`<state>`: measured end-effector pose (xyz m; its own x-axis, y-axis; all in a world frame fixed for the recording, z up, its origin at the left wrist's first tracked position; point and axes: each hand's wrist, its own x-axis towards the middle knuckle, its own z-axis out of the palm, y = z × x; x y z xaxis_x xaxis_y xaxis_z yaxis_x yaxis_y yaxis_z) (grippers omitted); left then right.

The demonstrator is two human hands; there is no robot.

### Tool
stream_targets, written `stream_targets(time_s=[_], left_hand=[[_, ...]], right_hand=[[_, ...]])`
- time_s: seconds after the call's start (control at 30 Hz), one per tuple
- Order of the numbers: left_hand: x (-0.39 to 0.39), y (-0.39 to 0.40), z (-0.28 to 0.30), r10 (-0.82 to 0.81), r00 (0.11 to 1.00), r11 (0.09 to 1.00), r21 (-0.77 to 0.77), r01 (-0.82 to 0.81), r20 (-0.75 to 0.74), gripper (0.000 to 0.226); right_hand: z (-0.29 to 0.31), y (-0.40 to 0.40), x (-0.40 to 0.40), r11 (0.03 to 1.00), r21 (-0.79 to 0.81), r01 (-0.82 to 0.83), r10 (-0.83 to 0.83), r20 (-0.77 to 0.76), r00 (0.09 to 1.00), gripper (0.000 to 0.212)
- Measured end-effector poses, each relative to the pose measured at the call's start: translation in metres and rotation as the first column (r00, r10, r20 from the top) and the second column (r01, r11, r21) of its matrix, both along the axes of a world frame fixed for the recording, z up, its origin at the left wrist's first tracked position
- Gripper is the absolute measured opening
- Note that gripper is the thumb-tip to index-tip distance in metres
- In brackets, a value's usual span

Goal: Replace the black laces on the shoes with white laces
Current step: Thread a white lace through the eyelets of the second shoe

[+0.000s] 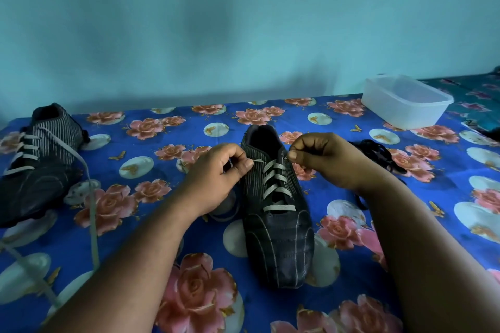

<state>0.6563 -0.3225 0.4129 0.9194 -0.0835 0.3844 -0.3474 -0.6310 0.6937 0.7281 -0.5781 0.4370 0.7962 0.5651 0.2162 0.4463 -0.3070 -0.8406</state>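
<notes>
Shoe in work (276,208): centre of floral cloth (162,224), toe toward 6 o'clock, white lace (274,178) threaded.
Left hand (219,170): pinches lace end at 9 o'clock of collar.
Right hand (322,159): pinches other end at 3 o'clock.
Second shoe (38,165): 9 o'clock, white-laced.
Black laces (378,154): 3 o'clock.
Plastic tub (405,101): 2 o'clock.

Setting: a home, likely a bedroom. Bed sheet (167,227) in blue with pink roses covers the bed, set against a plain teal wall (216,21). Clear plastic tub (405,103) beyond the right-hand fingers (293,154); second patterned cloth (476,100) behind it.
</notes>
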Motion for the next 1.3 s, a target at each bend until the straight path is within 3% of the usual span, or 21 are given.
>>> stream_targets(time_s=[0.1, 0.23, 0.4, 0.47, 0.53, 0.67, 0.9, 1.0, 1.17, 1.3], left_hand=[[0.003, 0.000, -0.003, 0.058, 0.998, 0.996, -0.067, -0.058, -0.009, 0.014], [0.000, -0.009, 0.005, 0.131, 0.981, 0.967, -0.200, -0.159, -0.145, 0.019], [-0.017, -0.010, 0.037, 0.205, 0.947, 0.977, -0.005, -0.213, -0.247, 0.036], [-0.036, -0.009, 0.047, 0.165, 0.933, 0.985, -0.001, -0.175, -0.320, 0.037], [-0.058, -0.013, 0.055, 0.112, 0.934, 0.991, -0.030, -0.130, -0.339, 0.034], [-0.109, -0.034, 0.060, 0.033, 0.952, 0.964, -0.242, -0.111, -0.304, 0.029], [-0.196, -0.074, 0.047, -0.111, 0.907, 0.766, -0.616, -0.182, -0.407, 0.021], [-0.216, -0.085, 0.030, -0.145, 0.880, 0.686, -0.687, -0.240, -0.452, 0.018], [-0.240, -0.098, -0.003, -0.075, 0.880, 0.707, -0.647, -0.285, -0.470, 0.015], [-0.253, -0.108, -0.019, -0.076, 0.894, 0.719, -0.646, -0.257, -0.441, 0.014]], right_hand=[[-0.002, 0.002, 0.000, 0.989, -0.039, 0.140, -0.137, 0.053, 0.989, 0.028], [0.005, -0.002, -0.002, 0.910, -0.113, 0.400, -0.368, 0.227, 0.902, 0.040], [0.045, -0.005, -0.027, 0.821, -0.396, 0.411, -0.327, 0.264, 0.907, 0.046], [0.058, -0.008, -0.050, 0.844, -0.396, 0.362, -0.297, 0.219, 0.930, 0.041], [0.066, -0.011, -0.079, 0.911, -0.280, 0.302, -0.301, 0.047, 0.952, 0.031], [0.070, -0.009, -0.135, 0.979, -0.067, 0.194, -0.203, -0.214, 0.955, 0.022], [0.063, -0.002, -0.222, 0.978, 0.114, 0.177, -0.110, -0.442, 0.890, 0.018], [0.048, -0.002, -0.246, 0.963, 0.105, 0.247, -0.159, -0.520, 0.839, 0.018], [0.011, -0.001, -0.278, 0.945, 0.036, 0.325, -0.253, -0.550, 0.796, 0.017], [-0.016, -0.006, -0.291, 0.938, -0.034, 0.344, -0.329, -0.398, 0.857, 0.017]])
